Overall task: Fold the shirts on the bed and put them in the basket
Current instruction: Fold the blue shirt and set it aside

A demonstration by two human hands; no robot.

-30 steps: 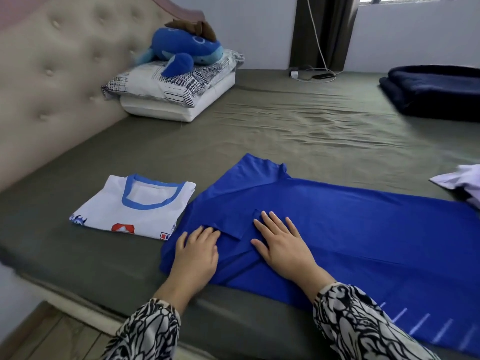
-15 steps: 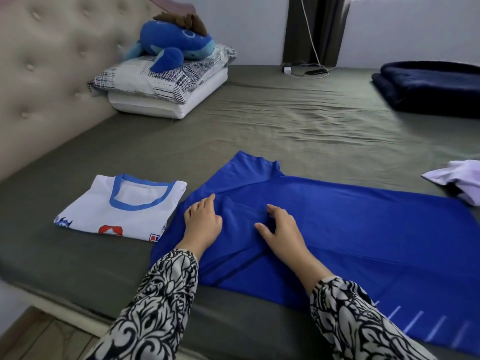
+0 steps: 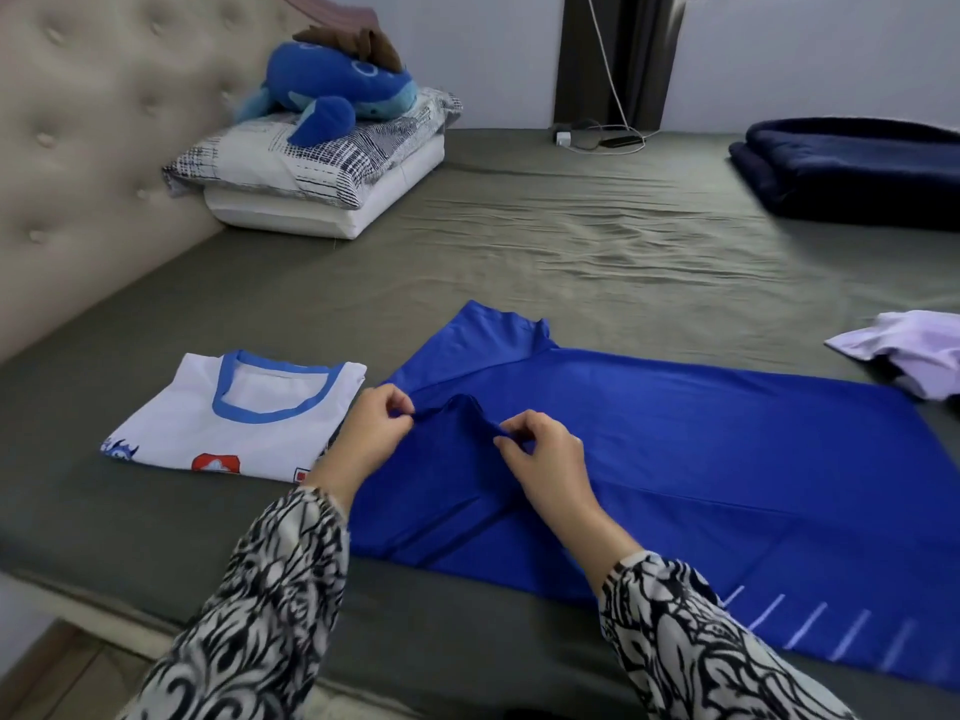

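Blue shirt [image 3: 701, 459], frame centre, on bed [image 3: 519, 241]: left hand [image 3: 376, 433] and right hand [image 3: 550, 459] each pinching its folded edge.

blue shirt [image 3: 701, 459]: smooth cloth with a soft shine
white shirt [image 3: 260, 413]: soft matt cloth with printed pictures
bed sheet [image 3: 519, 241]: dull grey-green cloth, wrinkly
headboard [image 3: 93, 148]: padded, smooth, with buttons pressed in
whale toy [image 3: 332, 85]: fuzzy plush
blanket [image 3: 857, 168]: thick, fluffy dark cloth
sleeves [image 3: 270, 615]: thin patterned cloth
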